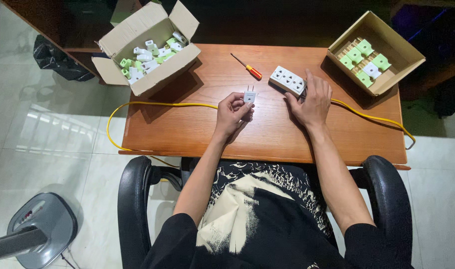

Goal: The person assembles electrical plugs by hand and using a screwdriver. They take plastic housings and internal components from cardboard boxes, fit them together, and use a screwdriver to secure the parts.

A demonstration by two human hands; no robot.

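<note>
My left hand (233,112) holds a small white two-pin plug (249,96) above the wooden desk (187,127), pins pointing away from me. A yellow cable (163,104) runs from under that hand to the left and off the desk. My right hand (312,102) rests on the desk, fingers touching the near end of a white multi-socket power strip (287,79). Another stretch of yellow cable (372,118) leads from the strip to the right.
An orange-handled screwdriver (248,67) lies behind the plug. An open cardboard box (147,50) of white and green plugs sits at the back left, another box (374,52) with green and white sockets at the back right. Black chair arms (133,199) flank me. A grey fan base (38,229) stands on the floor.
</note>
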